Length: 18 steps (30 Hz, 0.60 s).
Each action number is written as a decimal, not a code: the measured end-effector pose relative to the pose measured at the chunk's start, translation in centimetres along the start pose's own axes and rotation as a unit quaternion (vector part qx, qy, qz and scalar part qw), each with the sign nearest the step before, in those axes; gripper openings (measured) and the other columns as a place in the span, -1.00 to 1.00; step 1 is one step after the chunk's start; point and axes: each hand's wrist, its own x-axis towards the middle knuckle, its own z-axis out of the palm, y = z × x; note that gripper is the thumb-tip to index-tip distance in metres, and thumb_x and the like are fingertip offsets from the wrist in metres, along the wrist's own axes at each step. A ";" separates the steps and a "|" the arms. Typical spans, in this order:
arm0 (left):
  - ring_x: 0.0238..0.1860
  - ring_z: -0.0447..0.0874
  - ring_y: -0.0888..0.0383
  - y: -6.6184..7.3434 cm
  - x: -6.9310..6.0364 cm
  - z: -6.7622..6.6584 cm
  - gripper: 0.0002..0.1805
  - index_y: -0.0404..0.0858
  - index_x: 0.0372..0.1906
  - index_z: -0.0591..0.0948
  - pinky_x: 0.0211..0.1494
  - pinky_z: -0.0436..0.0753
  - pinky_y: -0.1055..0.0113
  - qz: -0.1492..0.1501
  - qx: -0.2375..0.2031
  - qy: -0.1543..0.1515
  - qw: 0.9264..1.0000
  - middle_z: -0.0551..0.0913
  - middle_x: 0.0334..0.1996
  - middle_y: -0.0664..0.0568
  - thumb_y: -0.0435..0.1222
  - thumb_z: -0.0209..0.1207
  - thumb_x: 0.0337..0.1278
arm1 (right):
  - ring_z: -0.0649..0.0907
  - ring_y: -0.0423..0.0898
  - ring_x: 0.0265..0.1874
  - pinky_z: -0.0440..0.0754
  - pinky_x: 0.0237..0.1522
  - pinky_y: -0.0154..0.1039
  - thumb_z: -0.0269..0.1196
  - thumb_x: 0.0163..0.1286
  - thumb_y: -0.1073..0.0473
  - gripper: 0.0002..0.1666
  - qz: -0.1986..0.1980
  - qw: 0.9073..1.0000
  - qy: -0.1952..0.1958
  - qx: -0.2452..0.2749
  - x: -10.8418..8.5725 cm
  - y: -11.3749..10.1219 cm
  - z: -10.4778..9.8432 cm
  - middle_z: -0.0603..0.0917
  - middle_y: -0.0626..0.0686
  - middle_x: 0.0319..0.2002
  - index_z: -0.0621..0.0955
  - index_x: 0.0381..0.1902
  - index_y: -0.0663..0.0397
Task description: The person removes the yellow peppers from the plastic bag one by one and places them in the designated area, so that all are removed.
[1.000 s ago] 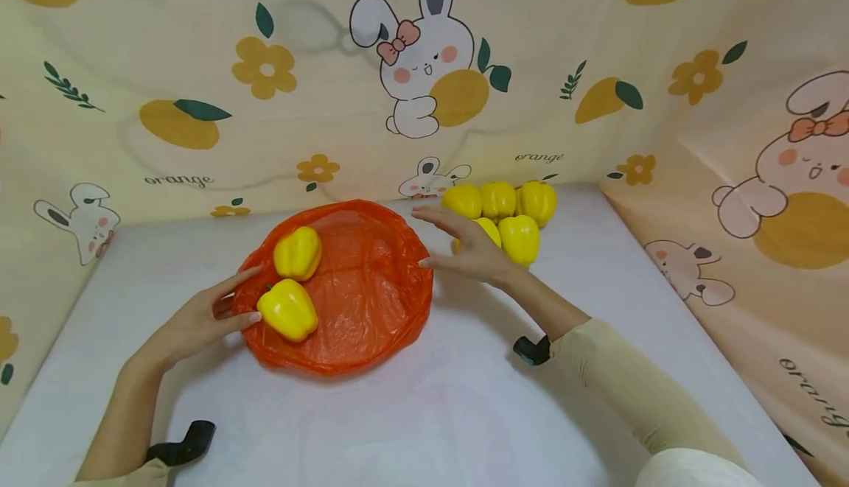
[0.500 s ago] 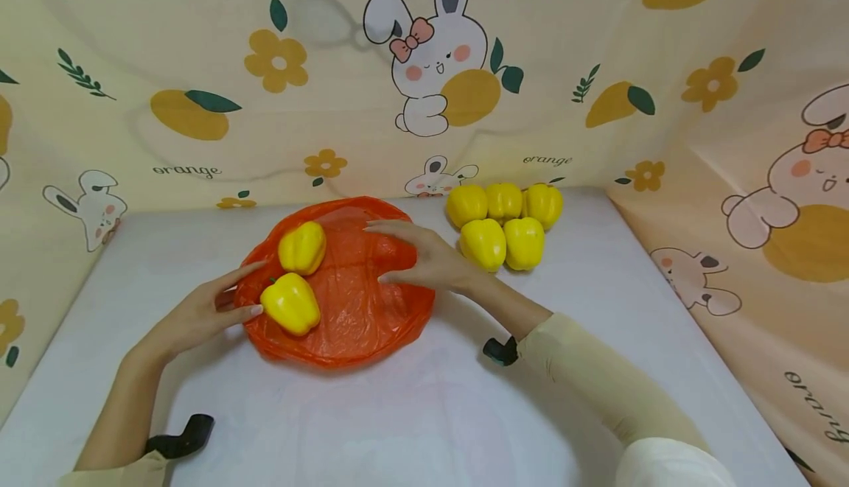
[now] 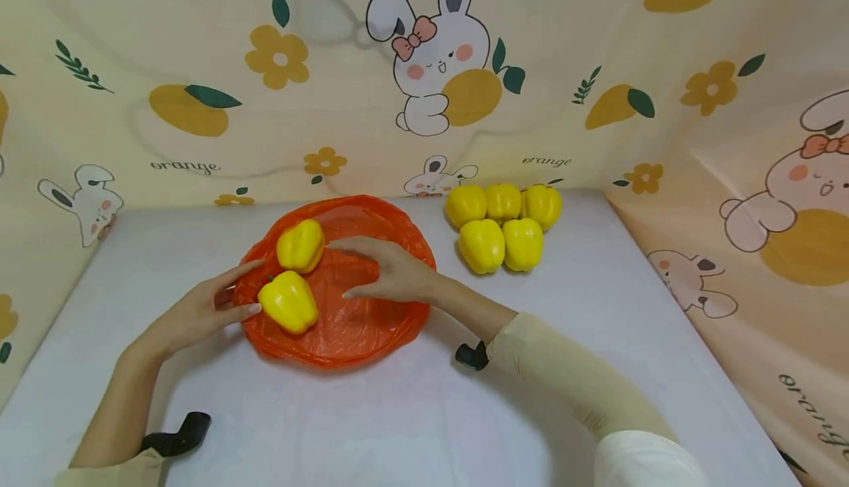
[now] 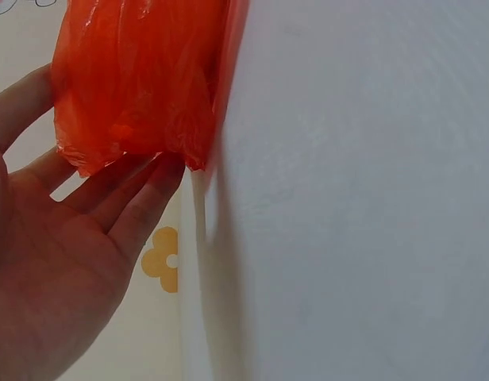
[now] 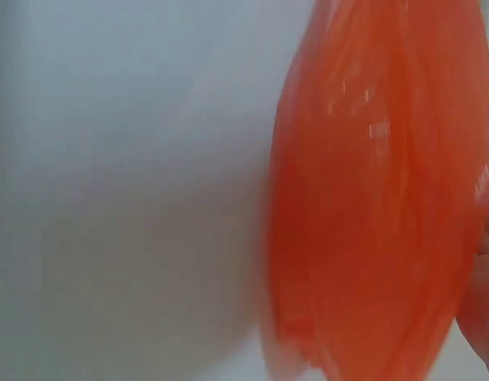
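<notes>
A red-orange plastic bag lies spread into a round, shallow shape on the white table. Two yellow bell peppers sit inside its left part, a rear pepper and a front pepper. My left hand rests spread against the bag's left side, thumb tip close to the front pepper. In the left wrist view, its fingers reach under and behind the bag's crumpled edge. Over the bag's interior hovers my right hand, fingers and thumb apart, holding nothing. The bag's wall mostly hides it in the right wrist view.
Several more yellow bell peppers stand grouped at the back, right of the bag. A patterned cloth with rabbits and flowers rises behind and along the right side of the table.
My right hand has moved left from the bag's right rim to over its interior. My left hand and the peppers have stayed in place, apart from a slight shift of the head view.
</notes>
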 end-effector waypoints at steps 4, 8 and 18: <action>0.34 0.25 -0.42 0.1 0.0 -0.2 -0.14 -0.11 0.58 0.11 0.24 0.44 -0.30 -0.005 -0.002 -0.005 1.000 0.12 0.48 -0.38 -0.03 0.23 0.31 | 0.37 -0.22 0.37 0.39 0.35 -0.24 0.45 0.23 -0.05 -0.12 -0.005 1.000 -0.009 0.012 0.8 -0.1 1.2 0.40 -0.19 0.40 0.36 0.46 -0.13; 0.34 0.23 -0.46 0.1 -0.1 -0.1 -0.13 -0.10 0.58 0.09 0.23 0.44 -0.31 -0.011 -0.002 -0.006 1.000 0.11 0.48 -0.40 -0.04 0.23 0.31 | 0.42 -0.12 0.35 0.46 0.32 -0.16 0.46 0.23 0.00 -0.13 -0.007 0.999 -0.019 0.026 1.5 -0.3 2.2 0.43 -0.08 0.38 0.37 0.45 -0.08; 0.34 0.25 -0.42 0.1 0.1 -0.1 -0.14 -0.10 0.58 0.11 0.23 0.44 -0.31 -0.009 0.010 -0.004 1.000 0.14 0.48 -0.36 0.01 0.22 0.30 | 0.37 -0.23 0.36 0.35 0.33 -0.39 0.45 0.23 -0.03 -0.11 -0.010 0.998 -0.065 0.008 3.2 -0.8 3.6 0.39 -0.20 0.40 0.34 0.46 -0.11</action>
